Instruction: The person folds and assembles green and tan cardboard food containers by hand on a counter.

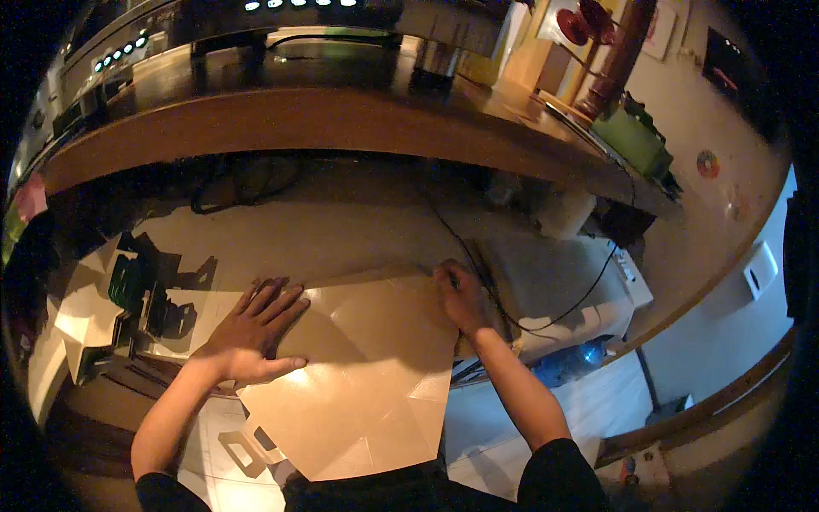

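Note:
A flat cardboard box blank (375, 341), tan and creased with fold lines, lies in front of me and reaches down to my lap. At its lower left corner juts a tab with a cut-out handle (243, 452). My left hand (260, 328) rests on the blank's left side, open, with fingers spread and the thumb pointing inward. At the upper right corner is my right hand (461, 294), its fingers curled closed. A small dark bit shows at those fingers, but I cannot make out what they hold.
A wooden shelf (341, 124) with lit equipment spans the far side. A black cable (563, 322) loops at the right, above a clear plastic bottle (572, 363). Folded cardboard (85, 320) and dark objects stand at the left. A green box (631, 141) sits at the shelf's right end.

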